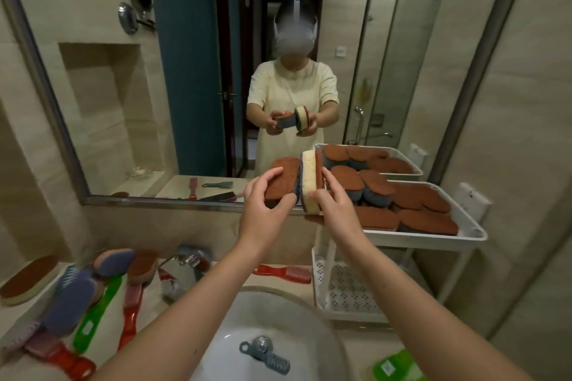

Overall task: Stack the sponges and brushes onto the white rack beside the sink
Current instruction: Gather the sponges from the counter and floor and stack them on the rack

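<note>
A white sink (235,334) sits closest, with a small grey brush (264,357) lying in the bowl beside the drain. Two bare forearms reach out over it. The left hand (263,204) has its grip closed on a flat sponge with a brown scouring top (280,178), thumb at the near edge and fingers curled over the far one. The right hand (332,204) grips a second sponge (309,182) turned up on its edge, showing its cream foam side. The two sponges touch, held in the air just left of the white rack (470,235), which stands to the right of the sink. The rack's top tray holds many brown-topped sponges (411,207) overlapping one another; a perforated lower shelf (349,291) shows below it. On the worktop (288,286) left of the sink lie purple-backed sponges (71,300), a green-handled brush (93,318) and a red-handled brush (131,312), near a chrome tap (182,269). Another red brush (284,272) lies behind the sink. A wall mirror (185,71) reflects the person holding both sponges.
</note>
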